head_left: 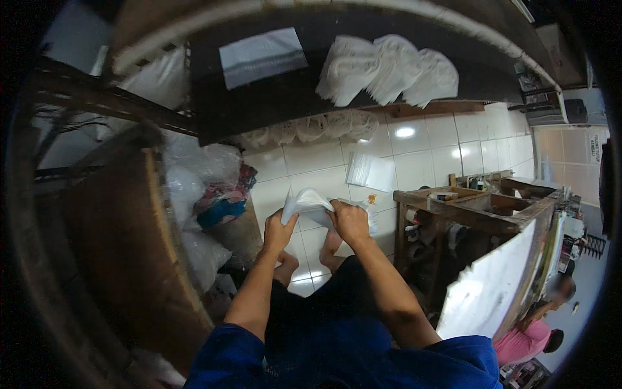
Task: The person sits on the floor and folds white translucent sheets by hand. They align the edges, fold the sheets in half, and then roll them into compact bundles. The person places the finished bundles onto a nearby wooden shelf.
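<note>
Between my hands bends a stack of thin white plastic sheets or bags, arched upward in the middle and held above the tiled floor. My left hand is closed on its left end, my right hand on its right end. Ahead, on a dark table, lies a flat white stack. Farther right on that table are three folded white bundles that lean side by side. A further flat white stack rests on the floor just beyond my right hand.
Several rolled white bundles lie on the floor along the table's near edge. Clear plastic sacks and coloured cloth crowd the left, beside a wooden panel. A wooden frame bench stands right; a person in pink is beyond it.
</note>
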Demonstrator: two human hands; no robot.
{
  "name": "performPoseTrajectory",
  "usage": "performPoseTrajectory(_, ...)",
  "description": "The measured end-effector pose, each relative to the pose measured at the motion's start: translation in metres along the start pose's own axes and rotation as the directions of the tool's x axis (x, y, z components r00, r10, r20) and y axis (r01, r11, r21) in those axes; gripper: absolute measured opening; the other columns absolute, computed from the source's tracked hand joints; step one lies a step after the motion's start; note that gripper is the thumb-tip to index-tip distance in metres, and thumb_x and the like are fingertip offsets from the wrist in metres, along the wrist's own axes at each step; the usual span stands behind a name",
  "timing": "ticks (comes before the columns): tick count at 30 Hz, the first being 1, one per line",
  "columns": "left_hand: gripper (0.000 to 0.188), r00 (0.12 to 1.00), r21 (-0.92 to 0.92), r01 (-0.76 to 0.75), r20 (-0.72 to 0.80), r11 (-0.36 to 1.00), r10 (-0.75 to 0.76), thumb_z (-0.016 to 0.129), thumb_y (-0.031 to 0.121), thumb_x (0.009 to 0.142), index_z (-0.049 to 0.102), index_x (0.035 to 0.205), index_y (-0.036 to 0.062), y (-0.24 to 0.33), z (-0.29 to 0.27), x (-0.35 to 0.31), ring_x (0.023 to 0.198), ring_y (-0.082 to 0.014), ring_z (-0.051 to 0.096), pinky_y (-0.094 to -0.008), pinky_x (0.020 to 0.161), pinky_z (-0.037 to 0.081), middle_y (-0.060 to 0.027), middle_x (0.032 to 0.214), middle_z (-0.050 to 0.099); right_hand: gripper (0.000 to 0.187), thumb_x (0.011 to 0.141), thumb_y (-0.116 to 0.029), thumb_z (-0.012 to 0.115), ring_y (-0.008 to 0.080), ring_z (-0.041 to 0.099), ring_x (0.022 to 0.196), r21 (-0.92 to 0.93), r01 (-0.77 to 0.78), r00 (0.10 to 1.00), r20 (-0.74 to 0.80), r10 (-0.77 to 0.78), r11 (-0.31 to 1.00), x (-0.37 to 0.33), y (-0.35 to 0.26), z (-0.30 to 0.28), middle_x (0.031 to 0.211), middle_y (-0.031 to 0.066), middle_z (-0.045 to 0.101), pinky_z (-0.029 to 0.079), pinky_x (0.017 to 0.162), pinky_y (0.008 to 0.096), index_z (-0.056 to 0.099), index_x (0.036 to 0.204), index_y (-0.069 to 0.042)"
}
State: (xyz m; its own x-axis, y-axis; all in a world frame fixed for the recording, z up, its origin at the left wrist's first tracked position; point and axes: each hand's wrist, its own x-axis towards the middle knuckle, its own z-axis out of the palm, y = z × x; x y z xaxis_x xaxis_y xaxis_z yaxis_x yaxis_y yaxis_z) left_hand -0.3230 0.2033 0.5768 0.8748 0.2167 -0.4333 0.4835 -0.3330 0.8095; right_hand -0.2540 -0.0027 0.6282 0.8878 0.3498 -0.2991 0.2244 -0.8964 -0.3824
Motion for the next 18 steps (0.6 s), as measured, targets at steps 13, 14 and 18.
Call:
performPoseTrajectory(13, 0.065, 0.949, -0.364, -0.308, -0.184, 0.879, 0.256, 0.085, 0.004, 0.07, 0.048, 0.124, 0.0058, -0.346, 0.203, 0.184, 0.096, -0.0239, 0.067, -0.0346, 0.087, 0.054, -0.0123, 0.104, 0.068, 0.018, 0.078, -0.012, 0.066, 0.0264, 0.064, 0.067, -0.302, 0.332, 0.93, -0.054, -0.363, 0.894, 0.109, 0.168, 0.303, 0.073, 0.0065, 0.063, 0.049, 0.066, 0.0384, 0.06, 0.094, -0.009)
performPoseTrajectory(14, 0.072, 0.952, -0.285, -0.304, -0.128, 0.909, 0.279, 0.085, 0.003, 0.071, 0.042, 0.129, 0.0064, -0.366, 0.211, 0.192, 0.104, -0.0186, 0.063, -0.0325, 0.093, 0.052, -0.0088, 0.114, 0.061, 0.021, 0.077, -0.013, 0.067, 0.0265, 0.065, 0.068, -0.32, 0.354, 0.924, -0.028, -0.382, 0.879, 0.116, 0.179, 0.324, 0.073, 0.0064, 0.063, 0.049, 0.067, 0.038, 0.06, 0.097, -0.008)
performPoseTrajectory(18, 0.071, 0.952, -0.24, -0.307, -0.085, 0.921, 0.295, 0.089, 0.01, 0.069, 0.046, 0.125, 0.006, -0.402, 0.223, 0.211, 0.1, -0.0177, 0.064, -0.032, 0.089, 0.053, -0.0104, 0.112, 0.063, 0.071, 0.071, -0.023, 0.081, 0.0277, 0.065, 0.083, -0.286, 0.334, 0.934, -0.028, -0.356, 0.898, 0.119, 0.195, 0.356, 0.085, 0.0103, 0.066, 0.048, 0.081, 0.0405, 0.048, 0.131, -0.004)
